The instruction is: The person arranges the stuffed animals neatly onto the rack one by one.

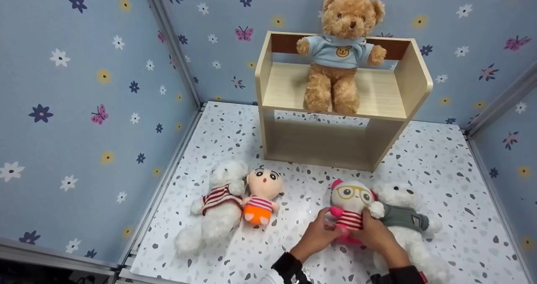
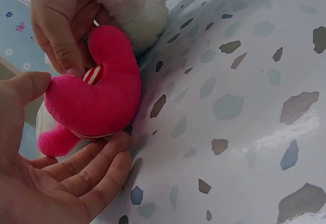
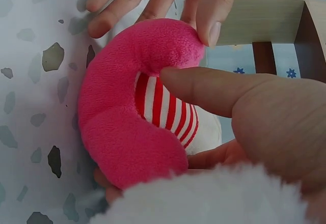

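Both hands are on a small plush doll (image 1: 351, 196) with yellow glasses, a red-and-white striped top and bright pink limbs. At its left side my left hand (image 1: 314, 235) holds it, the thumb at a pink foot (image 2: 76, 102) and the fingers along the doll's side. On the other side my right hand (image 1: 379, 233) grips it, the thumb (image 3: 204, 89) over the front and fingers behind, partly hidden. A white plush bear (image 1: 402, 217) in a grey-green top lies right beside the doll, its paw overlapping the doll's side in the head view.
A two-level wooden shelf (image 1: 335, 164) stands at the back, with a brown teddy bear (image 1: 344, 53) in a blue hoodie seated on its upper level. To the left lie a white plush bear (image 1: 218, 208) in a striped sweater and a doll (image 1: 262, 198) with orange shorts. Flowered walls (image 1: 84, 87) enclose the speckled surface.
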A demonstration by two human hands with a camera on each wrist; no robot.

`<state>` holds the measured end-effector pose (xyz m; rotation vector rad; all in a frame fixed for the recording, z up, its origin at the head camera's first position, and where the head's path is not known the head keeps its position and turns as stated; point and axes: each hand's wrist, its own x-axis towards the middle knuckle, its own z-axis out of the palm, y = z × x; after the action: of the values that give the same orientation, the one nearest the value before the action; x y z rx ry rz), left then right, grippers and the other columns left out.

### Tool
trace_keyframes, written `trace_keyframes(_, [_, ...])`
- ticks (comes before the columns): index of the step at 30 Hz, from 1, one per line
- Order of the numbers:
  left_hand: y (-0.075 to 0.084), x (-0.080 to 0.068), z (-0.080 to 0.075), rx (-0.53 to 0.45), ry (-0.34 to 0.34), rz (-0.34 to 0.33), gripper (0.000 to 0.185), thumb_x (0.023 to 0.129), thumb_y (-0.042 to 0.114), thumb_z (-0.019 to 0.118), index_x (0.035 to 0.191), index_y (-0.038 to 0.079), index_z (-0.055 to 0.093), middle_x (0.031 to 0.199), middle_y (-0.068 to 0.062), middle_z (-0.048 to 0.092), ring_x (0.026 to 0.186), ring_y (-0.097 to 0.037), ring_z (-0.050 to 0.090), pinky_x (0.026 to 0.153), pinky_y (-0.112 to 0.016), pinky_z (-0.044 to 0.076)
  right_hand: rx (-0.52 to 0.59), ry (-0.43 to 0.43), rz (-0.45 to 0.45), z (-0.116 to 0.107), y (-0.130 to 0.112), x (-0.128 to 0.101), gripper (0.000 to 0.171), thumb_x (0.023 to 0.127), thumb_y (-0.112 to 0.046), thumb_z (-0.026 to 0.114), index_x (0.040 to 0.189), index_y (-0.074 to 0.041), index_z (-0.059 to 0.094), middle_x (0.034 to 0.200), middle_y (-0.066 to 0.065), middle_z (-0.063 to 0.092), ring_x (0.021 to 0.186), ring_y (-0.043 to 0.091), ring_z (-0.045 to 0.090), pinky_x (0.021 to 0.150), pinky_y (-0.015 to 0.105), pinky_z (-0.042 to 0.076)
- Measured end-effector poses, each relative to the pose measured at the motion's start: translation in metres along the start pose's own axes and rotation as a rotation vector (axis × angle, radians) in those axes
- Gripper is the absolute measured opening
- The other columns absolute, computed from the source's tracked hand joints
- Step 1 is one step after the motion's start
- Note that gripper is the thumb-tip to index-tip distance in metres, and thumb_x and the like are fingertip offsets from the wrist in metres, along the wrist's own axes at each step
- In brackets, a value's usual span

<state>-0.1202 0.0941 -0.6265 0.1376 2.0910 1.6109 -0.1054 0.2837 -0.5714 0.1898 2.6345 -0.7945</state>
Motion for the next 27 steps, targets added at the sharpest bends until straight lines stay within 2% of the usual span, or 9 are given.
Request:
trace_keyframes(7, [-0.0005,0.0031,0.0033,0.017,0.010,0.010,0.085,0.077,0.047,0.075,0.148,0.029,0.032,0.099,0.005,0.070,0.093,-0.010,0.065,0.075,-0.030,0.051,-0.025,0.028,-0.032,0.0038,0.0017,0.0028,0.090,0.077,-0.037,0.076,0.140,0.009,0.030,0.117,0.032,0.061,0.102,0.038,0.064,0.081,0.051,0.049])
trace_keyframes(14, [-0.0007,0.0030,0.0026,0.005,0.007,0.026,0.078,0.079,0.043,0.074,0.145,0.029,0.036,0.099,0.004,0.070,0.095,-0.012,0.065,0.073,-0.029,0.051,0.002,-0.004,-0.018,0.0034,0.0010,0.0040,0.073,0.078,-0.025,0.075,0.132,0.006,0.038,0.114,0.026,0.063,0.094,0.030,0.063,0.076,0.045,0.048])
trace_keyframes(19, [-0.0011,0.0023,0.0028,0.009,0.008,0.024,0.074,0.079,0.044,0.073,0.143,0.032,0.038,0.100,0.003,0.070,0.093,-0.011,0.064,0.073,-0.029,0.050,0.005,-0.020,-0.005,0.0043,0.0012,0.0055,0.076,0.078,-0.026,0.075,0.134,0.007,0.036,0.116,0.027,0.063,0.095,0.030,0.063,0.076,0.045,0.049])
trace_keyframes(27, [-0.0011,0.0024,0.0042,-0.026,0.007,0.008,0.072,0.081,0.040,0.072,0.144,0.031,0.037,0.100,0.001,0.069,0.088,-0.009,0.063,0.072,-0.031,0.051,0.040,-0.033,0.013,0.0061,0.0032,0.0074,0.086,0.077,-0.023,0.076,0.143,0.005,0.029,0.124,0.028,0.059,0.107,0.035,0.061,0.086,0.048,0.048])
